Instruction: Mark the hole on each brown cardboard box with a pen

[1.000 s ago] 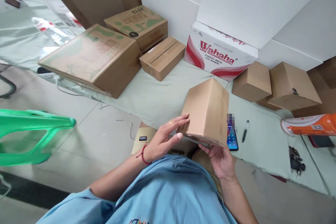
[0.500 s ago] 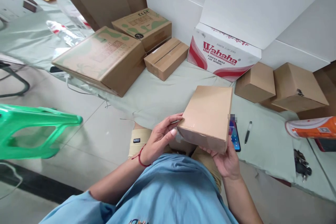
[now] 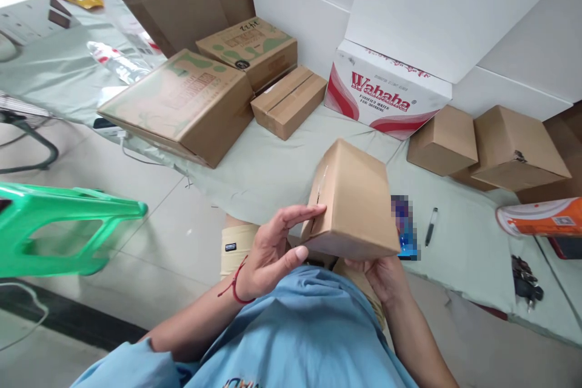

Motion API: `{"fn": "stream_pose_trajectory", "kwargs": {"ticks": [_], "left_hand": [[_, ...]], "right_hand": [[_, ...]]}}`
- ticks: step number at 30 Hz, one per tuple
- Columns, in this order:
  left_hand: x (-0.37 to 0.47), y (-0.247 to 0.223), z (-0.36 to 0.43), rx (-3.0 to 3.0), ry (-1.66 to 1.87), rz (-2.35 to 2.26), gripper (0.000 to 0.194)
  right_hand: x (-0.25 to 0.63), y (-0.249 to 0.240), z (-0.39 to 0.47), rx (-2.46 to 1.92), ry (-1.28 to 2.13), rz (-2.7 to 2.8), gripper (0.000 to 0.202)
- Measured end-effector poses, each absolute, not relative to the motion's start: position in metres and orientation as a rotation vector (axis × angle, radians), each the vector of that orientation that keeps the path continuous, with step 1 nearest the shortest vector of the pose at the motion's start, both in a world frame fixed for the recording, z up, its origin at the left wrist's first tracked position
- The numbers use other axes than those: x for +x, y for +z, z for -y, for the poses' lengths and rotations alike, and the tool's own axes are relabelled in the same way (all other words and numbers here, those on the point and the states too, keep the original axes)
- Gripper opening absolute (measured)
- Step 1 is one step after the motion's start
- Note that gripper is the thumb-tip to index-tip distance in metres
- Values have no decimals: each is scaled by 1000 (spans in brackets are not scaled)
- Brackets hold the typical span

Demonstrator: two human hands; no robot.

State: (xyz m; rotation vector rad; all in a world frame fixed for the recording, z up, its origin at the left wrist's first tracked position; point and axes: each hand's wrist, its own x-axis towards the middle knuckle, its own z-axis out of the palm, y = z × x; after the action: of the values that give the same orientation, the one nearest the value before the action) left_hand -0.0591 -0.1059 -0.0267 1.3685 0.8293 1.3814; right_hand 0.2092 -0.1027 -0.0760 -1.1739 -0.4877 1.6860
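A plain brown cardboard box is held tilted above the near edge of the cloth-covered table, its taped side turned to the left. My right hand grips it from below at the lower right corner, with some fingers hidden under the box. My left hand, with a red string bracelet on the wrist, is open. Its fingertips touch the taped side, and its thumb is spread apart. A phone, partly blurred out, lies just right of the box.
Green-printed cartons and a small taped box stand back left. Behind is a Wahaha carton, with brown boxes to its right. A pen, keys and an orange canister lie right. A green stool stands left.
The held box has turned and tilted, so its taped side now faces left. My left thumb has come off the box and that hand has opened wider. My right hand has shifted lower beneath it.
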Motion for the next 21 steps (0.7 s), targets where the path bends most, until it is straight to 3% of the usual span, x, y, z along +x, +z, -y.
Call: {"fn": "stream_pose_trajectory", "kwargs": {"ticks": [3, 8, 12, 18, 21], "left_hand": [[-60, -21, 106, 1558, 1316, -836, 51], [-45, -22, 110, 1727, 1345, -898, 58], [-37, -21, 108, 1774, 1326, -1202, 74], [-53, -11, 100, 1914, 1311, -990, 70], [-54, -16, 102, 1834, 1345, -1002, 58]], "right_hand": [[208, -72, 103, -1296, 1616, 524, 34], [217, -67, 104, -1214, 1826, 455, 65], [216, -65, 108, -1288, 1718, 543, 49], [211, -67, 117, -1287, 1490, 698, 51], [209, -74, 117, -1265, 1323, 704, 50]]}}
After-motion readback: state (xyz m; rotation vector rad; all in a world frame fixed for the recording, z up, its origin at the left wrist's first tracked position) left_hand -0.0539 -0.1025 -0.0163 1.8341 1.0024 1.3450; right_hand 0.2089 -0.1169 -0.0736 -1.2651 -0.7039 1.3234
